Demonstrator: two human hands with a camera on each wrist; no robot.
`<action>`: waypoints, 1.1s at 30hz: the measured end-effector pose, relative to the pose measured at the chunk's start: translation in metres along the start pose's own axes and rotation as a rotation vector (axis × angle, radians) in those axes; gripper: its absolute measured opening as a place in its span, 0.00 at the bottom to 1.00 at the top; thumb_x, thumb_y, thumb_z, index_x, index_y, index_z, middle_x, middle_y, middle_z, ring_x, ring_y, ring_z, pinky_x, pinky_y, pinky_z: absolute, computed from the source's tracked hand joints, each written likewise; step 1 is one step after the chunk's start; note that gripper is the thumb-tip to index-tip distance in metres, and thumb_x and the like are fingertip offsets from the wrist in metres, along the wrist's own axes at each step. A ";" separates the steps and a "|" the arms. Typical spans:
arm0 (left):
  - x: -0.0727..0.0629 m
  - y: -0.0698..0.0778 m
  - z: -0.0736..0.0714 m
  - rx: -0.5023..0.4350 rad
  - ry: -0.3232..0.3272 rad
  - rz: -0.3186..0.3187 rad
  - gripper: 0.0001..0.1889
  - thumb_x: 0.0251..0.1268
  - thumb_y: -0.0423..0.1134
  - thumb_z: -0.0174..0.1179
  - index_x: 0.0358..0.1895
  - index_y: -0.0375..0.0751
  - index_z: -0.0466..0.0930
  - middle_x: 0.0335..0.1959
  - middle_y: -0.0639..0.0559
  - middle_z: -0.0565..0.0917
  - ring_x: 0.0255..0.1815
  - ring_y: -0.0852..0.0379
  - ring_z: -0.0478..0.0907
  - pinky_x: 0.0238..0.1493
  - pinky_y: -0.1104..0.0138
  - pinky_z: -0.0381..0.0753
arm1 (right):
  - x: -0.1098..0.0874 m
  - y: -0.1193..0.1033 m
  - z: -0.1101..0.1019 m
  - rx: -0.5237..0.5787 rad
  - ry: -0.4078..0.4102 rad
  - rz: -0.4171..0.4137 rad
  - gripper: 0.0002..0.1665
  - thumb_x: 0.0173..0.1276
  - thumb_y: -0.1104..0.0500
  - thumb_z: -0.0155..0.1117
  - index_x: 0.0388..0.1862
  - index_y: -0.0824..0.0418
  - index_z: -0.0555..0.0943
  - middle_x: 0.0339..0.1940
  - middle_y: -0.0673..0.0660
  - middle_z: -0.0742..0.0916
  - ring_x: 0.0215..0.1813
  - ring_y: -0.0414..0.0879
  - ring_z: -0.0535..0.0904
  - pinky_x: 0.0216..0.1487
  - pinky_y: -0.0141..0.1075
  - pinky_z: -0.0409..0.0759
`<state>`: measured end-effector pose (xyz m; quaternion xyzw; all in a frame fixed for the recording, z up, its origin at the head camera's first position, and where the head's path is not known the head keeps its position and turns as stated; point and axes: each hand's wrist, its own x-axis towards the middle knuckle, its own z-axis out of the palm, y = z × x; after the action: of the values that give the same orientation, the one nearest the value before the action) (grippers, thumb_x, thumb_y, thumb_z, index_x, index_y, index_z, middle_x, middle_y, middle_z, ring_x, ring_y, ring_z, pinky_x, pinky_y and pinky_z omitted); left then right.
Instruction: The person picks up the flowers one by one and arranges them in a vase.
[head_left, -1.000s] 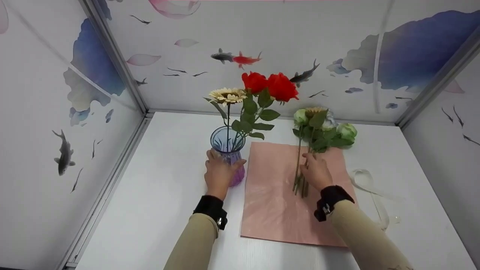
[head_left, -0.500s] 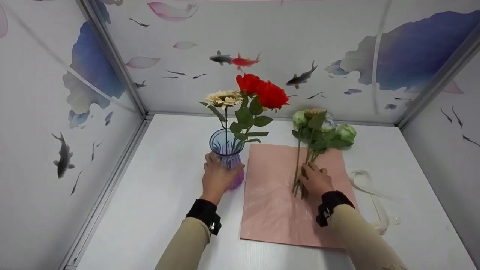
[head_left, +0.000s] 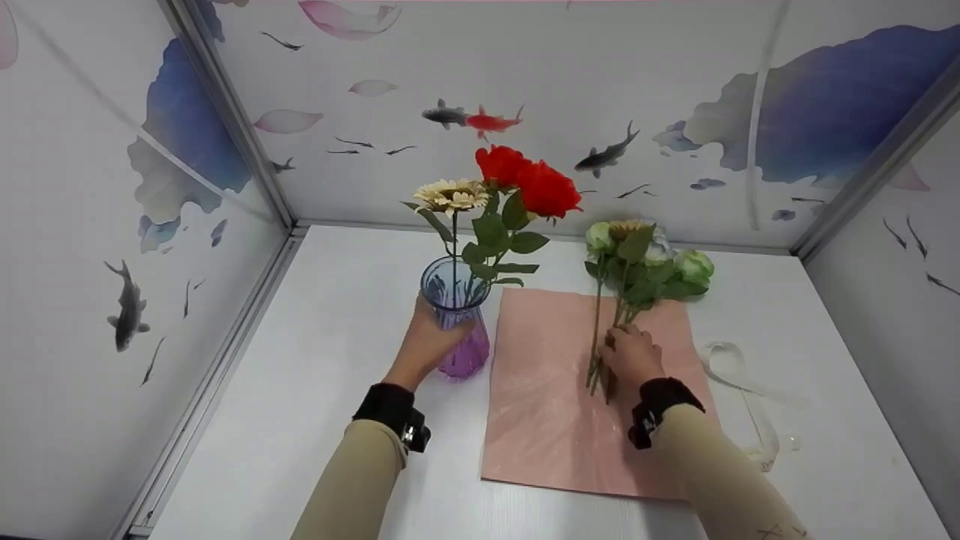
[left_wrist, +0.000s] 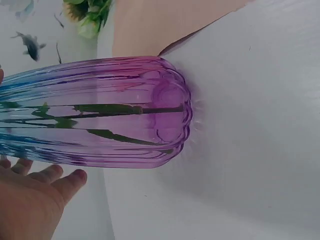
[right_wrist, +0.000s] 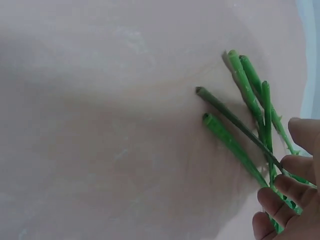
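Note:
A ribbed glass vase [head_left: 466, 354], blue at the top and purple below, stands on the white table with a cream daisy-like flower [head_left: 452, 196] and red roses [head_left: 547, 189] in it. My left hand [head_left: 429, 337] holds the vase's left side below the rim. In the left wrist view its fingers [left_wrist: 70, 185] lie along the glass, and green stems show through the vase [left_wrist: 170, 95]. My right hand [head_left: 634, 354] grips the stems of several artificial flowers [head_left: 694, 266] lying over pink paper [head_left: 540, 420]. Their cut green ends [right_wrist: 232, 145] poke out past the fingers in the right wrist view.
A pale ribbon [head_left: 757, 420] lies loosely looped to the right of the paper. White panels printed with fish and lotus leaves stand behind the table [head_left: 337, 300] and at both sides.
My left hand has shifted down and left around the vase, whose roses have swung slightly left. My right hand has slid a little way down the stems toward their cut ends.

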<state>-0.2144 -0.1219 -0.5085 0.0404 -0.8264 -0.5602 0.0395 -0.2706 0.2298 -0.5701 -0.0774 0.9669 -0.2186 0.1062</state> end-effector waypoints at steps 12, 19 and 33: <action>-0.001 0.000 -0.001 0.154 -0.005 -0.066 0.55 0.56 0.57 0.72 0.79 0.34 0.50 0.74 0.34 0.69 0.75 0.37 0.66 0.74 0.45 0.65 | 0.000 0.001 0.009 -0.005 0.140 -0.009 0.04 0.70 0.68 0.61 0.41 0.70 0.81 0.39 0.67 0.83 0.45 0.65 0.80 0.52 0.60 0.75; 0.000 0.006 0.002 0.217 0.023 -0.099 0.58 0.53 0.60 0.74 0.78 0.35 0.50 0.73 0.34 0.70 0.73 0.37 0.69 0.72 0.44 0.69 | 0.000 0.001 0.008 0.223 0.106 0.096 0.19 0.72 0.71 0.50 0.60 0.74 0.68 0.54 0.75 0.80 0.58 0.69 0.77 0.59 0.58 0.76; -0.001 0.016 0.004 0.301 0.043 -0.189 0.63 0.50 0.64 0.75 0.79 0.31 0.46 0.72 0.31 0.69 0.73 0.36 0.68 0.71 0.44 0.70 | -0.009 0.008 -0.009 0.493 0.049 0.239 0.29 0.75 0.64 0.46 0.72 0.76 0.63 0.49 0.73 0.81 0.43 0.59 0.82 0.45 0.46 0.79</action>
<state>-0.2142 -0.1122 -0.4949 0.1353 -0.8924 -0.4304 -0.0022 -0.2650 0.2425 -0.5645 0.0706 0.8890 -0.4352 0.1235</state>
